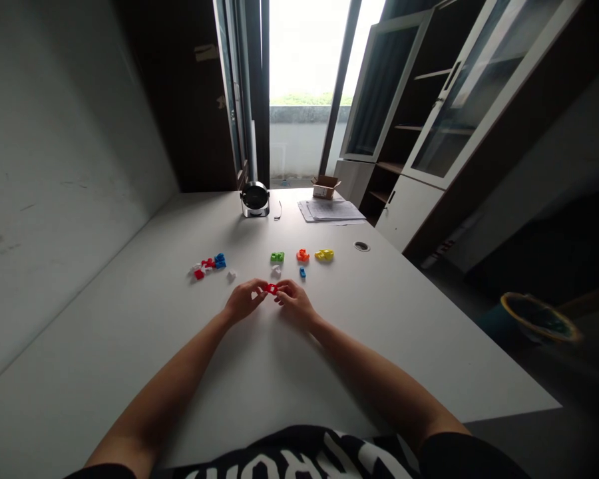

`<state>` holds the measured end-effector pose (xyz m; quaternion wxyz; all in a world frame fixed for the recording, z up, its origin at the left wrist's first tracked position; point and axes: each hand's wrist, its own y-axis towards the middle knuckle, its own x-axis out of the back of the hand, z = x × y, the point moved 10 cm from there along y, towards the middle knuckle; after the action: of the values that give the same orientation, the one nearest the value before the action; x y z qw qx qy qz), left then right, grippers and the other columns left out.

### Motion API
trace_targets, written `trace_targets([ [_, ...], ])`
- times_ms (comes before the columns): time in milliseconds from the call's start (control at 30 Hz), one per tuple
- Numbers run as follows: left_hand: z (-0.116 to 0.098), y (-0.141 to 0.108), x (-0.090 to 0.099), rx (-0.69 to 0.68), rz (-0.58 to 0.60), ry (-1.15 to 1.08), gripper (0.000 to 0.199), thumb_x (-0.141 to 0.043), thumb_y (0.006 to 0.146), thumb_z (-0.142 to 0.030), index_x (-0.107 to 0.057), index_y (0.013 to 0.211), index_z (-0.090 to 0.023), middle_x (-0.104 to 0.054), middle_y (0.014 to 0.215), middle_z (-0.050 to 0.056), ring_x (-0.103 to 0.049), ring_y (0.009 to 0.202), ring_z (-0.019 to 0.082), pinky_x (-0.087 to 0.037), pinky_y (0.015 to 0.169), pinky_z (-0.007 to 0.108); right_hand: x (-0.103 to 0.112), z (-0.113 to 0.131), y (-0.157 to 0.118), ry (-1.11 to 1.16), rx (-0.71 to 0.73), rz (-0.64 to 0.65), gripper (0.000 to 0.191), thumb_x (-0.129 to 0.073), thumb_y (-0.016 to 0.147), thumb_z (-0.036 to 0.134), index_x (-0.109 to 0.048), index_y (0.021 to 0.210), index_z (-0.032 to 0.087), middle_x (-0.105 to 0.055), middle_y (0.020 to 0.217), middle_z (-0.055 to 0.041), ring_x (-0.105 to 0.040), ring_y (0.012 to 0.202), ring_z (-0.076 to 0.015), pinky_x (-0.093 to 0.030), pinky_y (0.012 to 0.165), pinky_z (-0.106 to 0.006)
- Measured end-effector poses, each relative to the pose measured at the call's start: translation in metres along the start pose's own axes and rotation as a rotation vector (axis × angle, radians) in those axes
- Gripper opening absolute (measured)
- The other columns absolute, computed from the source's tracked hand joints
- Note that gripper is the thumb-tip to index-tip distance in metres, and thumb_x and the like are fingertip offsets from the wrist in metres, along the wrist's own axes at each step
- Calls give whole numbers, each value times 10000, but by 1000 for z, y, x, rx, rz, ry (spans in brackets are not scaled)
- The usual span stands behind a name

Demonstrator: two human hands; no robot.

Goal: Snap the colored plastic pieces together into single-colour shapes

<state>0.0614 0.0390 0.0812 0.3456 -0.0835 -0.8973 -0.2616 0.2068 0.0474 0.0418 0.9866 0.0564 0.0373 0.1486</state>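
Note:
Between my two hands, just above or on the white table (180,372), is a small red plastic piece (271,289). My left hand (244,299) pinches its left side, and my right hand (294,301) grips its right side. Beyond the fingers lie a white piece (276,271) and a small blue piece (302,273). Farther back sit a green piece (277,257), an orange piece (303,255) and a yellow piece (324,255) in a row. A single white piece (232,275) rests left of my hands. The exact shape of the red piece is too small to make out.
At the left, red, white and blue pieces (208,264) form a cluster. Toward the back stand a round black device on a stand (255,198), papers (332,210) and an open cardboard box (325,187). A cable hole (362,246) is at the right. A bin (539,316) stands on the floor.

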Motion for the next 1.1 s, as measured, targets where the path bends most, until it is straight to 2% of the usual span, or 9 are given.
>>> trace_targets([
  [133, 1, -1, -2, 23, 28, 1, 169, -603, 919, -278, -696, 1051, -229, -752, 992, 41, -691, 785, 164, -533, 735, 287, 0, -4, 2, -33, 14, 1, 244, -675, 818, 377, -616, 980, 203, -693, 844, -15, -682, 738, -164, -543, 662, -291],
  [267, 10, -3, -6, 83, 66, -24, 190, -605, 914, -309, -716, 1046, -229, -752, 915, 33, -674, 753, 161, -516, 700, 269, 0, -9, 4, -104, 43, -3, 232, -666, 818, 358, -631, 987, 203, -700, 866, -19, -683, 753, -163, -543, 671, -287],
  [500, 34, -1, -14, 162, 75, -255, 300, -559, 945, -408, -739, 1041, -187, -748, 869, 48, -679, 783, 184, -522, 732, 282, -1, -11, 10, -165, 94, 0, 241, -631, 792, 256, -635, 1030, 219, -721, 955, -23, -678, 774, -157, -551, 713, -301],
  [667, 42, 1, -18, 197, 71, -372, 319, -625, 904, -437, -737, 1041, -172, -751, 890, 62, -682, 801, 197, -529, 734, 290, -1, -11, 12, -157, 97, 24, 219, -625, 796, 244, -634, 1014, 225, -722, 961, -21, -693, 808, -175, -559, 716, -308],
  [800, 46, 2, -21, 210, 76, -464, 326, -681, 870, -439, -729, 1038, -163, -753, 942, 78, -684, 846, 207, -532, 765, 304, 2, -12, 12, -207, 112, -11, 208, -620, 800, 231, -634, 1008, 241, -721, 964, -9, -698, 864, -186, -559, 738, -312],
  [933, 50, 1, -21, 228, 53, -510, 330, -701, 857, -434, -719, 1043, -162, -756, 1001, 93, -693, 913, 223, -538, 816, 324, 4, -14, 12, -245, 97, -40, 200, -645, 839, 301, -637, 1032, 248, -717, 930, -5, -687, 829, -181, -547, 712, -301],
  [1100, 49, -1, -20, 215, 50, -428, 326, -695, 860, -443, -718, 1036, -169, -750, 944, 77, -683, 841, 207, -535, 768, 315, 4, -15, 12, -265, 84, -39, 304, -693, 850, 450, -638, 1061, 239, -711, 866, -6, -664, 759, -169, -528, 688, -294],
])
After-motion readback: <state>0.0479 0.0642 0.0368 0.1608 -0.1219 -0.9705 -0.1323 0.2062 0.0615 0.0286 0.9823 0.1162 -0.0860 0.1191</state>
